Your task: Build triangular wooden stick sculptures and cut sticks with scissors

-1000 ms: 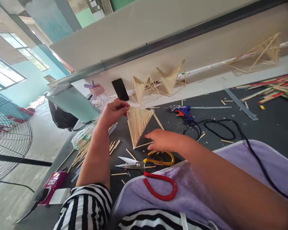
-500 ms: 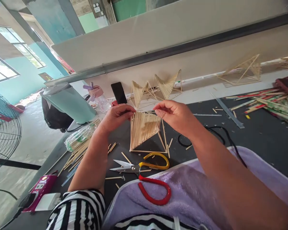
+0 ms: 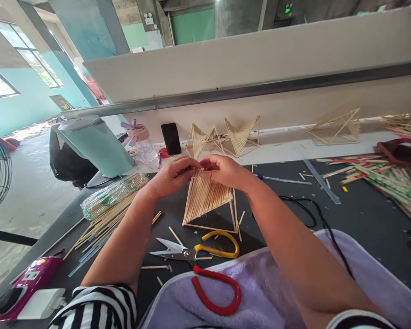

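In the head view, we have both hands together over the surface [image 3: 373, 224], at the upper left corner of the model [image 3: 208, 197], which stands on the surface, behind the scissors [image 3: 190, 253]. Our left hand [image 3: 173, 176] pinches that corner with thumb and fingers close together. Our right hand [image 3: 226, 172] meets it there, its fingers bent and narrow at the top edge; we cannot tell whether they grip the model or some small piece, as the fingertips overlap. The model is a frame of pale sticks, with a close row of them forming a slanted, twisted face, and its base bars show below. The scissors lie open, blades to the left, one handle yellow and the other red, the red one over the purple towel [image 3: 260, 278]. Short sticks [image 3: 175, 236] lie scattered around them. To our left we see a wrapped bundle [image 3: 113, 196] with long sticks [image 3: 99, 228] beside it, and nearer us a magenta power strip [image 3: 34, 278] and a white adapter [image 3: 41, 304]. Beyond our hands a dark phone [image 3: 171, 138] leans upright between a pink-topped bottle [image 3: 142, 141] and two finished-looking frames [image 3: 238, 137]. At right, a black cord [image 3: 324, 221] runs down onto the towel, and patterned sticks [image 3: 397, 183] lie in a heap.
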The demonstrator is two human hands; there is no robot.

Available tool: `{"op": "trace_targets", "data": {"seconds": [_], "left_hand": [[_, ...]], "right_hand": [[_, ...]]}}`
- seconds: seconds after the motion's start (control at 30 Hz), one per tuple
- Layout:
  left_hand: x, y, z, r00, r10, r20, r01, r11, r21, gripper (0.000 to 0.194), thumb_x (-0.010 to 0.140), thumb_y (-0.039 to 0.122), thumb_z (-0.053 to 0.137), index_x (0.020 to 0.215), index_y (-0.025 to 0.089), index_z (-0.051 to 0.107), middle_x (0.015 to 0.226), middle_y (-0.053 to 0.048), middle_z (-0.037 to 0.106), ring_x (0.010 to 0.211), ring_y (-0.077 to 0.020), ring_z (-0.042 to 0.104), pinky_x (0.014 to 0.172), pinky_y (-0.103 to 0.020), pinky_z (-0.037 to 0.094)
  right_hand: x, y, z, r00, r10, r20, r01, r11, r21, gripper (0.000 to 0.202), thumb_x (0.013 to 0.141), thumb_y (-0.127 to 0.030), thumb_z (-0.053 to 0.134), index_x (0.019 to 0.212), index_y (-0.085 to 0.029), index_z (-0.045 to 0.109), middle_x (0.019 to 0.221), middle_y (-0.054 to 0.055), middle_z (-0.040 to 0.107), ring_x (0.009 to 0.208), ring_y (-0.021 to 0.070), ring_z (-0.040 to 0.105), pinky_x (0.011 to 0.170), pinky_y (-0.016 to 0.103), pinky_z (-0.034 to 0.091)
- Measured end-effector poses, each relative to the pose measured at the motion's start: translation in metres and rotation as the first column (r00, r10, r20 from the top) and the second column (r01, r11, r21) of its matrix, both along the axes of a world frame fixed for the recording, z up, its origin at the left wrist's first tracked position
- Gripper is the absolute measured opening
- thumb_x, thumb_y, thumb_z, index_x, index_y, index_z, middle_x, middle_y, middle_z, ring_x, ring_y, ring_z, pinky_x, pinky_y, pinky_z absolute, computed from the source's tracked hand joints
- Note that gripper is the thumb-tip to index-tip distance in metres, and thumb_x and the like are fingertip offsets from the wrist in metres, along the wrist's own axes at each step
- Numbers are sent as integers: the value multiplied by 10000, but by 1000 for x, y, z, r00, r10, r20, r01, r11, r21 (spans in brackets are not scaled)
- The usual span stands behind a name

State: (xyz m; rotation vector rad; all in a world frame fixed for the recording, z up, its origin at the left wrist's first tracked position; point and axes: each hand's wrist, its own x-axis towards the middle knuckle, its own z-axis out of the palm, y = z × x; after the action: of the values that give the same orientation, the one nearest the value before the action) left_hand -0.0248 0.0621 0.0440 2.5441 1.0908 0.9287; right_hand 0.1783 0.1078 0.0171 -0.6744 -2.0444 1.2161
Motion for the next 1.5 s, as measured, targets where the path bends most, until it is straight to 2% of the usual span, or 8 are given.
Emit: {"op": "trace_targets", "data": {"seconds": [0.17, 0.33, 0.47, 0.93, 1.2, 1.3, 1.37, 1.5], "left_hand": [[2, 2, -4, 998, -13, 57, 15, 999, -38, 234, 859, 204, 547, 1075, 170, 628, 960, -74, 641, 874, -150, 578, 796, -285, 455], [8, 7, -16, 929, 46, 367, 80, 944, -320, 407, 768, 240, 667, 1162, 220, 570, 1079, -68, 600, 823, -128, 597, 757, -267, 493], [14, 10, -27, 888, 177, 423, 44, 885, -463, 482, 666, 226, 748, 1104, 227, 546, 1106, -39, 552, 685, -60, 563, 652, -211, 482], [25, 25, -48, 820, 295, 490, -7, 862, -507, 405, 633, 265, 753, 1001, 167, 615, 971, -34, 650, 729, -108, 593, 680, -242, 461], [26, 30, -49, 818, 350, 455, -90, 861, -501, 381, 610, 241, 762, 972, 173, 660, 769, 2, 655, 657, -111, 573, 605, -223, 436], [26, 29, -48, 819, 358, 447, -94, 854, -512, 397, 593, 246, 773, 970, 178, 670, 738, 1, 654, 653, -120, 582, 599, -221, 437], [27, 28, -48, 818, 354, 452, -78, 848, -524, 404, 590, 256, 775, 970, 173, 667, 736, -3, 653, 660, -126, 589, 605, -223, 441], [29, 27, -47, 817, 356, 455, -69, 842, -535, 414, 601, 260, 767, 985, 160, 650, 759, -8, 650, 683, -134, 599, 612, -224, 443]], "right_hand": [[-2, 4, -7, 996, -92, 3, 91, 995, 31, 251, 774, -371, 664, 950, -195, 630, 873, 31, 672, 794, 163, 601, 709, 307, 480], [3, 5, -6, 984, -177, 7, 175, 979, 104, 221, 763, -377, 663, 884, -195, 627, 827, 17, 651, 755, 148, 575, 690, 294, 451], [5, 6, -5, 974, -225, 14, 221, 967, 123, 223, 751, -377, 675, 859, -190, 622, 787, 13, 643, 718, 140, 564, 668, 287, 439], [8, 15, -10, 940, -334, 69, 321, 934, 156, 222, 767, -352, 669, 906, -180, 654, 858, 45, 690, 781, 158, 615, 740, 300, 467], [100, 30, 19, 779, -627, -10, 606, 748, 273, 298, 794, -327, 619, 1052, -180, 645, 977, 73, 672, 872, 178, 624, 805, 336, 487], [138, 37, 15, 644, -745, 172, 679, 661, 319, 214, 791, -348, 619, 909, -177, 671, 811, 67, 670, 799, 200, 625, 727, 343, 484], [151, 43, 2, 543, -720, 432, 676, 680, 284, 211, 781, -375, 639, 745, -169, 662, 671, 76, 643, 715, 214, 623, 667, 344, 474], [148, 56, -31, 499, -323, 804, 622, 780, -73, 404, 737, -545, 661, 620, -161, 617, 582, 104, 629, 595, 214, 621, 566, 322, 464]]}}
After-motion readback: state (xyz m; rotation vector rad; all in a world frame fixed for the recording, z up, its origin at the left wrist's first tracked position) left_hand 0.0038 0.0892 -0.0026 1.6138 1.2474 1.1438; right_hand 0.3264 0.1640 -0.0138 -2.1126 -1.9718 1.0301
